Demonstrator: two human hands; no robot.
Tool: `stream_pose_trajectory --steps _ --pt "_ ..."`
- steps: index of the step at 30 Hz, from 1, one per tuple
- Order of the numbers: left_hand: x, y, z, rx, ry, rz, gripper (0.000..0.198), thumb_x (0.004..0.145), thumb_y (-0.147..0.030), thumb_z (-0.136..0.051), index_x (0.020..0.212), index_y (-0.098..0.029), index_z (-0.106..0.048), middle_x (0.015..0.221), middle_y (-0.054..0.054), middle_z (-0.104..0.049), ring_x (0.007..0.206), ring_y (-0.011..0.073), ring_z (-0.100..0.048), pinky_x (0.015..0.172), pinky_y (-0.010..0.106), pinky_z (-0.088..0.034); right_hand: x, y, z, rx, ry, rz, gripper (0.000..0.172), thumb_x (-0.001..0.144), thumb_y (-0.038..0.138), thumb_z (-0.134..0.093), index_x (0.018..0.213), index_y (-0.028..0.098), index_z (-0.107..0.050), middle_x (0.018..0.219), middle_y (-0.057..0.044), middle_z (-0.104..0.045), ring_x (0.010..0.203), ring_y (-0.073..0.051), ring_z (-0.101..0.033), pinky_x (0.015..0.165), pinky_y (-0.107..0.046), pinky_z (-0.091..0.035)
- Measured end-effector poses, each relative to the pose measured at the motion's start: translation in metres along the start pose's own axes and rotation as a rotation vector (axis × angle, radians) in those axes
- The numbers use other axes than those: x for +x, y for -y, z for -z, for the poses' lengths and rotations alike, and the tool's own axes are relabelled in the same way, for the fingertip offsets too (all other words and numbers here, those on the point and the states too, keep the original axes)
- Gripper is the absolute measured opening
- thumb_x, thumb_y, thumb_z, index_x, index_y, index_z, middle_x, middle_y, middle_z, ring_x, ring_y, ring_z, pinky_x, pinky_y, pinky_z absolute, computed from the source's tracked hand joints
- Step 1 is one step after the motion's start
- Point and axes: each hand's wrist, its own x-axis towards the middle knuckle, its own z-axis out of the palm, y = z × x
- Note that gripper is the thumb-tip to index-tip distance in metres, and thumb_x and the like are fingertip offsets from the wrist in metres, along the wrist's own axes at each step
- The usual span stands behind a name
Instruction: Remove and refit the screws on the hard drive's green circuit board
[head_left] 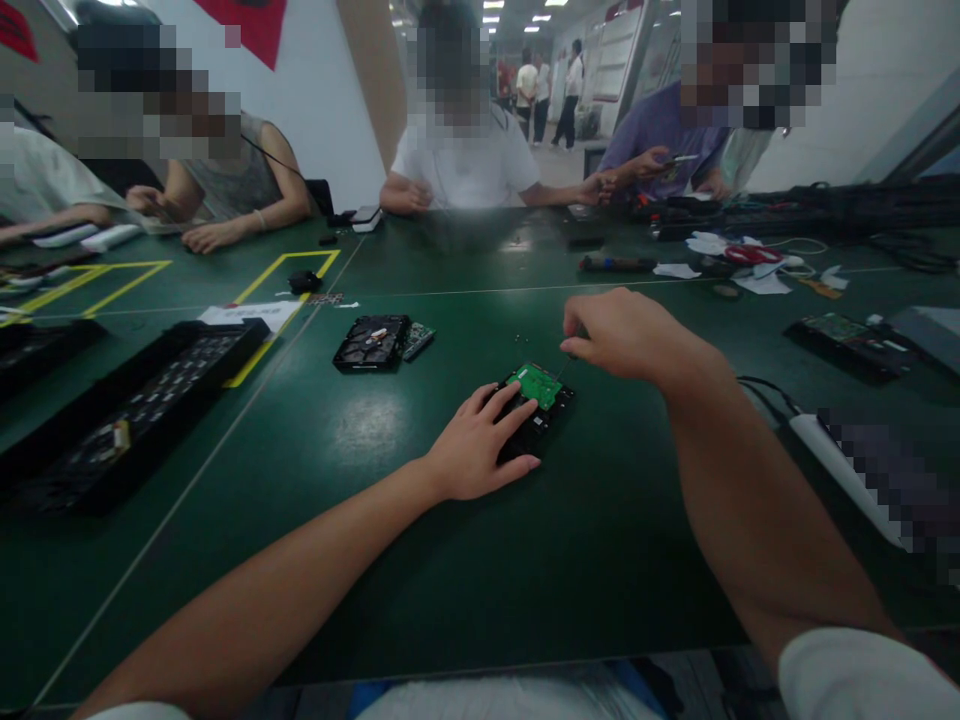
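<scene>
A hard drive (553, 415) with a green circuit board (538, 384) facing up lies on the green table in front of me. My left hand (480, 435) rests on its left side, fingers spread flat over the casing and the board's edge. Above the drive's far right corner is my right hand (622, 330), closed with the wrist bent. From it a thin dark shaft, apparently a screwdriver (564, 368), slants down to the board's right edge; its handle is hidden in the fingers. Several tiny screws (519, 338) lie just beyond the drive.
Left of centre sit a black drive casing (371, 343) and a small circuit board (418, 341). A long black tray (142, 400) lies far left. On the right are another drive (851, 345) and a white device (847, 475) with a cable. People sit across the table (360, 600).
</scene>
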Motion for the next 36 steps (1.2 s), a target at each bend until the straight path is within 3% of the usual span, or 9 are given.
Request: stream_pose_trajectory --steps 5,10,15,22,31,36 --pt "0.0005 -0.0007 0.0008 0.007 0.003 0.004 0.085 0.098 -0.073 -0.059 0.167 -0.028 -0.040 0.175 0.013 -0.031 0.157 0.0459 -0.029 0.126 0.067 -0.034 -0.0012 -0.0037 -0.0010 0.033 -0.019 0.175 0.025 0.088 0.016 -0.066 0.111 0.016 -0.074 0.115 -0.012 -0.079 0.103 -0.028 -0.072 0.083 -0.034 -0.049" --pt "0.0005 -0.0007 0.0006 0.011 0.009 0.003 0.085 0.098 -0.073 -0.058 0.167 -0.027 -0.040 0.174 0.014 -0.032 0.157 0.0458 -0.029 0.126 0.067 -0.035 -0.0020 0.0004 -0.0010 -0.014 0.019 0.002 0.023 0.095 0.031 -0.063 0.110 0.016 -0.074 0.103 -0.016 -0.080 0.094 -0.033 -0.074 0.075 -0.038 -0.049" --pt "0.0002 -0.0006 0.0007 0.009 0.006 0.007 0.085 0.098 -0.073 -0.058 0.167 -0.028 -0.040 0.174 0.013 -0.031 0.157 0.0458 -0.029 0.125 0.067 -0.035 0.0030 0.0021 -0.0061 -0.009 -0.062 -0.075 0.038 0.104 0.047 -0.054 0.110 0.017 -0.076 0.100 -0.019 -0.080 0.095 -0.034 -0.074 0.077 -0.040 -0.052" --pt "0.0003 -0.0010 0.0012 0.008 0.012 0.010 0.084 0.098 -0.073 -0.057 0.167 -0.028 -0.040 0.175 0.013 -0.031 0.157 0.0461 -0.028 0.126 0.067 -0.034 0.0026 -0.0017 -0.0053 0.072 -0.042 0.080 0.019 0.097 0.025 -0.063 0.111 0.017 -0.074 0.103 -0.012 -0.080 0.095 -0.028 -0.073 0.079 -0.035 -0.048" --pt "0.0003 -0.0014 0.0021 0.013 0.015 0.009 0.084 0.098 -0.073 -0.057 0.167 -0.028 -0.040 0.175 0.013 -0.031 0.157 0.0463 -0.028 0.126 0.067 -0.035 0.0041 -0.0051 -0.0058 0.176 -0.058 0.289 0.031 0.085 0.010 -0.062 0.112 0.016 -0.074 0.117 -0.011 -0.078 0.104 -0.025 -0.071 0.088 -0.032 -0.048" --pt "0.0005 -0.0009 0.0006 0.007 0.004 0.006 0.084 0.098 -0.073 -0.058 0.167 -0.028 -0.040 0.174 0.014 -0.031 0.157 0.0463 -0.029 0.125 0.068 -0.035 0.0023 0.0002 -0.0041 0.080 -0.066 0.131 0.025 0.093 0.018 -0.056 0.107 0.016 -0.077 0.107 -0.014 -0.080 0.099 -0.030 -0.072 0.084 -0.037 -0.049"
